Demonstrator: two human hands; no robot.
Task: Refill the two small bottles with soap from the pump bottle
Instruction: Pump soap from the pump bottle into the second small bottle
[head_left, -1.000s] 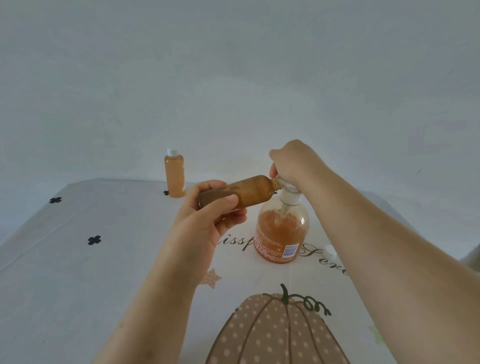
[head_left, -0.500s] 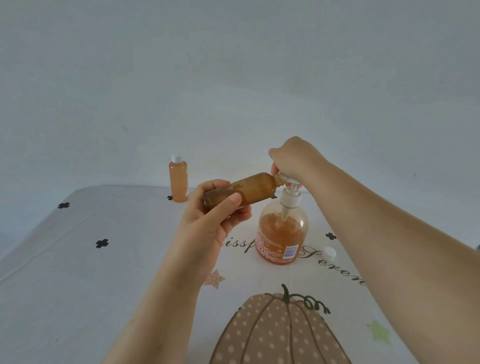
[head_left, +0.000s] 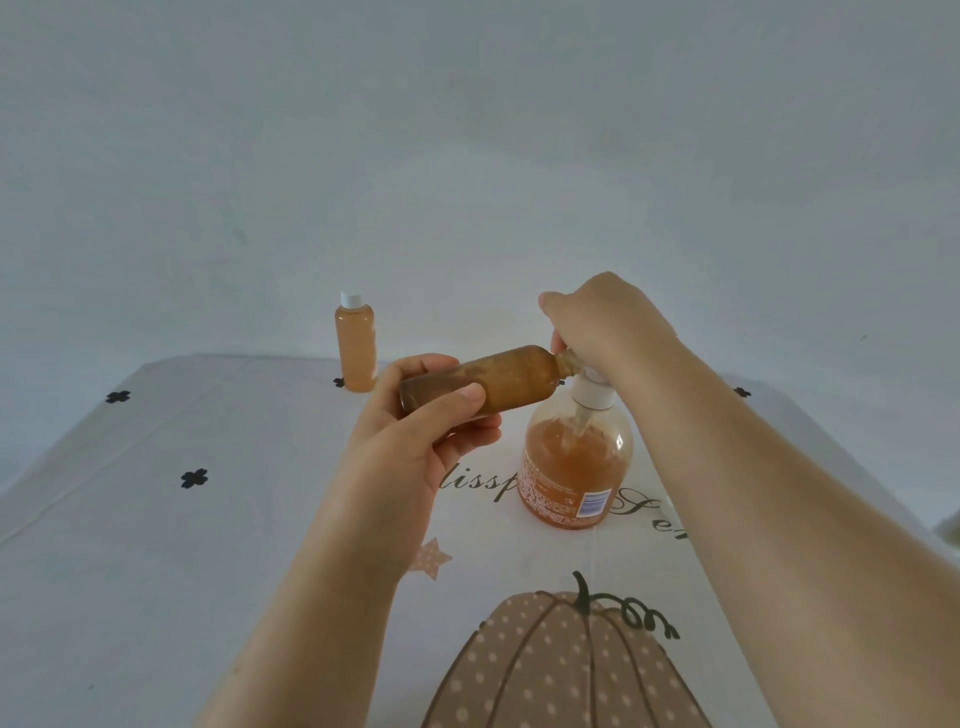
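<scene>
My left hand (head_left: 415, 431) grips a small uncapped bottle (head_left: 498, 379) lying almost sideways, its brownish body smeared with soap, its neck against the pump spout. My right hand (head_left: 608, 322) is closed over the head of the pump bottle (head_left: 574, 462), a round clear bottle about half full of orange soap with a white collar. The pump head itself is hidden under my fingers. A second small bottle (head_left: 356, 345), full of orange soap and wearing a white cap, stands upright at the far left of the table.
The table (head_left: 156, 519) wears a white cloth printed with black flowers, lettering, a star and a large dotted pumpkin (head_left: 561, 670) near me. A plain pale wall rises just behind the far edge.
The pump head has gone down a little under my right hand. The loose white cap on the cloth is now hidden behind my right forearm. The camera tilted slightly.
</scene>
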